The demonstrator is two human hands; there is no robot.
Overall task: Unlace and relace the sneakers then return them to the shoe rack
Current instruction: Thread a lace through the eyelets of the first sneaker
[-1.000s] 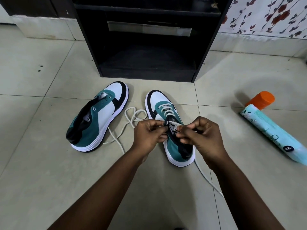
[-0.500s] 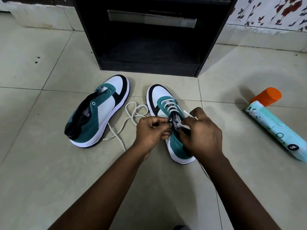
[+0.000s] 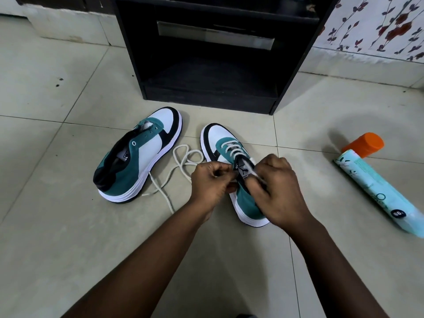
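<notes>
Two teal, white and black sneakers lie on the tiled floor before a black shoe rack [image 3: 296,65]. The left sneaker [image 3: 140,154] has bare eyelets and tilts on its side. A loose white lace [image 3: 181,161] curls on the floor between the two. The right sneaker [image 3: 229,148] has a white lace crossed through its front eyelets. My left hand [image 3: 212,182] pinches a lace end at that shoe's left eyelet row. My right hand [image 3: 276,189] pinches the other lace end beside the tongue and hides the shoe's heel part.
A pale blue spray can [image 3: 376,187] with an orange cap lies on the floor at the right. A floral-papered wall [image 3: 376,26] runs behind it. Open tile floor spreads to the left and near me.
My right hand has drawn its lace end back over the tongue toward me. The camera has tilted slightly. My left hand keeps its pinch at the eyelets.
</notes>
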